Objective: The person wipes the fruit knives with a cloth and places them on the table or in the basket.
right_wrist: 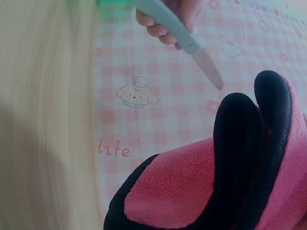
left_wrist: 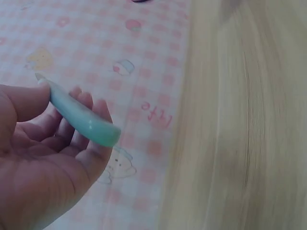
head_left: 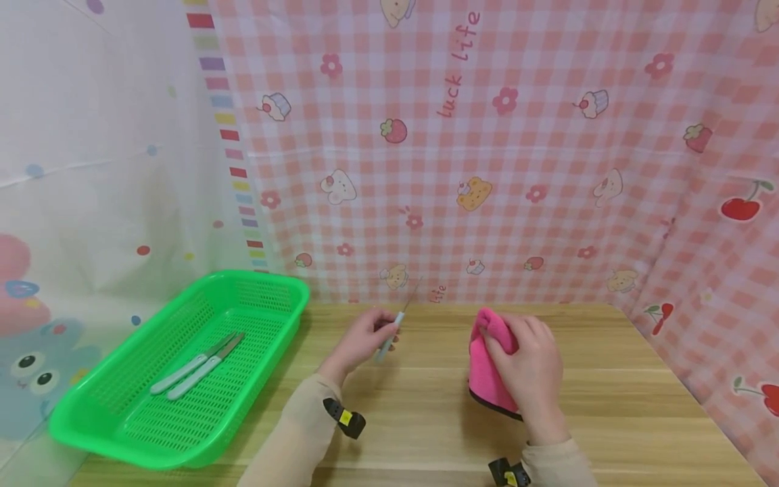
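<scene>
Probably at the wiping step, judging by the pairing of knife and cloth, but with blade and fabric not yet in contact. Gripping a paring knife (right_wrist: 180,34) in the left hand (head_left: 365,336), with the thumb pressed on the pale bluish handle toward its blade end and the bare blade slanting up and rightward, toward the checked curtain (head_left: 371,230). Clasping a folded pink cloth (head_left: 485,368) with black edging in the right hand (head_left: 528,358), between thumb and fingers. Next, it seems, bring the two hands together, lay the fold over the flat of the blade and draw toward the tip, keeping the sharp edge turned away from the right fingers and the handle firmly held. As for placing: over the wooden tabletop (head_left: 426,419), well apart in the head view, with the knife just inside the left fingers and the cloth hanging from the right. Impossible to tell about any contact between cloth and wood. Further left, beyond the left hand, note two more paring knives (head_left: 195,377) lying side by side in the green plastic basket (head_left: 136,452), handles nearer, blades pointing away.
</scene>
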A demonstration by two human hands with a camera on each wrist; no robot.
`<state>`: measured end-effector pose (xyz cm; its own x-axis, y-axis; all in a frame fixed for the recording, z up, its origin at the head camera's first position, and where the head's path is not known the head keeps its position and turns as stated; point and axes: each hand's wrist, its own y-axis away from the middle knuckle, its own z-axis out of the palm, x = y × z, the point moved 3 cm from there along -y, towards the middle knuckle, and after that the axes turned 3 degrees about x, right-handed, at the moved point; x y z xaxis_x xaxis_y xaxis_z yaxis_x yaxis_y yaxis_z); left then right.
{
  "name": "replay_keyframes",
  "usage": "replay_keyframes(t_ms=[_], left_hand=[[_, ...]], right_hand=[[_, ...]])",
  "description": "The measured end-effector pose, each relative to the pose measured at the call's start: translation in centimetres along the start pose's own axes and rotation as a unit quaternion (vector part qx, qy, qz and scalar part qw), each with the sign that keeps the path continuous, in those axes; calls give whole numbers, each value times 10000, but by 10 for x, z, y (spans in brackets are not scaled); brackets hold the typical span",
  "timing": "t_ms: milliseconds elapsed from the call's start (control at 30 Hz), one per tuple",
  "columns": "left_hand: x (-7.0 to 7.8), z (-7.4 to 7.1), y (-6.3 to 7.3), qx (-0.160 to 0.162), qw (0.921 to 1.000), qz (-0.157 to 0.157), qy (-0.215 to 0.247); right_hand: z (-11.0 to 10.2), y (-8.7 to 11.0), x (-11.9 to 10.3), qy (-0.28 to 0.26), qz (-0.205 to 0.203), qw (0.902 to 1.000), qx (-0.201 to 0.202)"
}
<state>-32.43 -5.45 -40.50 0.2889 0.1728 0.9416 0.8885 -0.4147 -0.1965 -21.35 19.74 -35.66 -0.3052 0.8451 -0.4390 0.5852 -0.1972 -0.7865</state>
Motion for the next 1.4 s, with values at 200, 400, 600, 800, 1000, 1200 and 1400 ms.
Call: replay_keyframes(t_ms=[200,400,600,800,1000,1200,1400], left_hand=[[4,6,7,-555,9926,-253,1053],[6,17,14,-875,9774,-521,1852],[8,31,21,-1154,9690,-625,2093],[13,42,25,-1424,9615,-554,2286],[20,49,30,-1607,9545,-499,2463],[19,51,33,-1696,9423,-449,2851],[18,53,36,-1741,9344,-426,3079]], right_hand=[[2,1,-1,-31,-115,9999,-4],[6,3,-4,-114,-311,9995,8],[13,8,-11,-209,-757,9969,2],[23,14,-20,-372,-1338,9903,35],[30,20,-28,-592,-1519,9866,-86],[30,22,-31,-659,-1522,9861,8],[28,23,-33,-616,-1708,9830,279]])
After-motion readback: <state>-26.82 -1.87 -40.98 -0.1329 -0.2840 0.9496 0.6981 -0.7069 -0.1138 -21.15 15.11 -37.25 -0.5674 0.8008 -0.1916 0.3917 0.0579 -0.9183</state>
